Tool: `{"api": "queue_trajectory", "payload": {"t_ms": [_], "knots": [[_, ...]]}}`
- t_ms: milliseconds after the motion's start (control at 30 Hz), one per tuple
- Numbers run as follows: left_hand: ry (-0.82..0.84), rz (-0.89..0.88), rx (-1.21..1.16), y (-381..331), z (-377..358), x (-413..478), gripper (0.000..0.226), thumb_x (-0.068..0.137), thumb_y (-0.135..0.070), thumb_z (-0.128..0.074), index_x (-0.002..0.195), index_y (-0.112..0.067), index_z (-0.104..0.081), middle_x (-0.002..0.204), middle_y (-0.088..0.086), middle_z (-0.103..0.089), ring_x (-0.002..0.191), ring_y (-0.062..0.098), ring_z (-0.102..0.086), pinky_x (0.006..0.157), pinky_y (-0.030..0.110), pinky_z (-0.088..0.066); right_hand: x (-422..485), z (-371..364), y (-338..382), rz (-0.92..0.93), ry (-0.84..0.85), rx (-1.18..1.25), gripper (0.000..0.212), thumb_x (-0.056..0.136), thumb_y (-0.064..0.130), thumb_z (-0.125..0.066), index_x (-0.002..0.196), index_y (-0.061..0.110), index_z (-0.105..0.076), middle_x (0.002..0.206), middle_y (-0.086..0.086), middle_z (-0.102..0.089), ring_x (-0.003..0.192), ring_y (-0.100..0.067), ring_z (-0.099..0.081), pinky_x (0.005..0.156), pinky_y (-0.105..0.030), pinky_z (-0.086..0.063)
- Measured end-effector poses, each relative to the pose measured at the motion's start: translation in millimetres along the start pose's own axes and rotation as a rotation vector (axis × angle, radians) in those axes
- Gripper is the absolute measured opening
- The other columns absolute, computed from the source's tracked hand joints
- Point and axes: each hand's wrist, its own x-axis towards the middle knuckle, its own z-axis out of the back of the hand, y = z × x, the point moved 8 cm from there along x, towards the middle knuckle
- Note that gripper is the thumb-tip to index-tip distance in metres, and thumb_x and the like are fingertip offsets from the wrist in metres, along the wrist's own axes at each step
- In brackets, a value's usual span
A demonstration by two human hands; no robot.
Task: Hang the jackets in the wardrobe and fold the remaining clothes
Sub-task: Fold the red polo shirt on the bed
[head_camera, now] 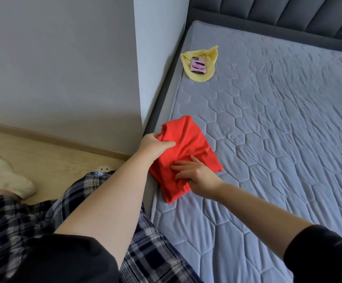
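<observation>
I am looking down at the red garment (pixel 186 156), which is lying folded into a compact bundle on the grey quilted mattress (pixel 278 139), right at the mattress edge nearest the white wall corner (pixel 141 78). My left hand (pixel 155 145) is gripping the wall-side edge of the red garment, fingers curled round a bunched fold of the cloth. My right hand (pixel 196 175) is resting on the near part of the red garment, fingers spread and fairly straight, pressing the fabric flat; the thumb is hidden, so I cannot tell whether it is tucking under a fold.

Farther along the same mattress edge from the red garment, toward the dark padded headboard (pixel 288 15), a yellow cloth (pixel 212 58) is lying crumpled, and a phone in a pink case (pixel 198 65) is sitting on top of it. Both are well apart from the red garment.

On the side of the red garment away from the mattress, I am seeing plaid trousers (pixel 155 252), a wooden floor (pixel 53 158) and a pale slipper (pixel 8 178).
</observation>
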Motion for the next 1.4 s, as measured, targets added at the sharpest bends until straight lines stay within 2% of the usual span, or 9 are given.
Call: {"api": "queue_trajectory", "payload": {"t_ms": [100, 200, 267, 367, 500, 700, 833, 1067, 1400], "knots": [[-0.071, 0.119, -0.038, 17, 5, 3, 0.040, 0.075, -0.014, -0.075, 0.114, -0.005, -0.066, 0.107, 0.013, -0.068, 0.089, 0.023, -0.062, 0.079, 0.028, -0.046, -3, 7, 3, -0.029, 0.001, 0.059, 0.032, 0.077, 0.001, -0.046, 0.098, 0.003, -0.072, 0.128, -0.005, -0.062, 0.128, -0.018, -0.049, 0.114, -0.043, -0.021], [-0.055, 0.313, -0.011, 36, 9, 3, 0.054, 0.077, -0.012, -0.074, 0.125, 0.002, -0.055, 0.123, 0.017, -0.060, 0.109, 0.031, -0.059, 0.090, 0.036, -0.046, -3, 46, 5, -0.017, -0.425, 0.052, 0.036, 0.076, 0.012, -0.041, 0.089, -0.001, -0.072, 0.105, -0.014, -0.071, 0.099, -0.029, -0.065, 0.092, -0.040, -0.047], [0.016, 0.351, 0.114, 36, 11, 3, 0.056, 0.079, -0.012, -0.074, 0.128, 0.001, -0.052, 0.126, 0.018, -0.058, 0.113, 0.034, -0.058, 0.094, 0.039, -0.048, 2, 61, -17, -0.202, -0.621, -0.033, 0.032, 0.085, 0.012, -0.050, 0.109, 0.003, -0.068, 0.124, -0.017, -0.062, 0.114, -0.033, -0.057, 0.100, -0.044, -0.040], [0.142, 0.366, 0.084, 37, 8, 5, 0.052, 0.078, -0.006, -0.073, 0.127, 0.000, -0.054, 0.124, 0.020, -0.060, 0.113, 0.035, -0.060, 0.097, 0.046, -0.049, 25, 36, -61, -0.558, -0.316, -0.002, 0.063, 0.092, 0.044, -0.052, 0.148, 0.027, -0.030, 0.157, -0.009, -0.021, 0.143, -0.028, -0.020, 0.116, -0.051, -0.012], [0.171, 0.355, -0.138, 27, 12, 12, 0.032, 0.084, -0.023, -0.072, 0.112, -0.010, -0.063, 0.097, 0.007, -0.068, 0.083, 0.020, -0.063, 0.075, 0.029, -0.049, 34, 0, -81, -0.620, -0.146, -0.039, 0.083, 0.087, 0.063, -0.045, 0.152, 0.036, -0.001, 0.161, -0.003, 0.002, 0.147, -0.025, -0.008, 0.115, -0.059, -0.007], [0.146, 0.233, 0.064, 17, 22, 26, 0.037, 0.084, -0.015, -0.072, 0.117, -0.002, -0.063, 0.112, 0.016, -0.066, 0.104, 0.029, -0.063, 0.095, 0.046, -0.050, 36, -10, -90, -0.632, -0.162, -0.063, 0.087, 0.083, 0.067, -0.041, 0.151, 0.036, 0.003, 0.161, -0.003, 0.002, 0.146, -0.025, -0.009, 0.115, -0.057, -0.011], [-0.076, 0.131, 0.359, 11, 44, 36, 0.016, 0.085, -0.010, -0.063, 0.095, 0.002, -0.067, 0.104, 0.022, -0.068, 0.096, 0.035, -0.066, 0.074, 0.033, -0.054, 36, -12, -94, -0.634, -0.147, -0.064, 0.086, 0.084, 0.068, -0.040, 0.151, 0.036, 0.004, 0.161, -0.003, 0.000, 0.146, -0.024, -0.011, 0.115, -0.055, -0.012], [-0.353, -0.112, 0.393, -16, 59, 24, 0.018, 0.083, -0.005, -0.053, 0.089, 0.001, -0.069, 0.095, 0.020, -0.069, 0.094, 0.035, -0.065, 0.079, 0.037, -0.051, 35, -16, -94, -0.636, -0.104, -0.131, 0.085, 0.087, 0.067, -0.037, 0.151, 0.033, 0.007, 0.161, -0.006, 0.002, 0.147, -0.025, -0.010, 0.116, -0.053, -0.012], [0.025, 0.049, 0.292, 8, 1, 33, 0.049, 0.085, -0.044, -0.063, 0.114, -0.004, -0.065, 0.110, 0.011, -0.067, 0.097, 0.027, -0.064, 0.075, 0.029, -0.048, 34, -18, -83, -0.582, -0.064, -0.246, 0.082, 0.089, 0.066, -0.036, 0.152, 0.033, 0.004, 0.160, -0.010, 0.002, 0.147, -0.027, -0.008, 0.116, -0.052, -0.012]]}}
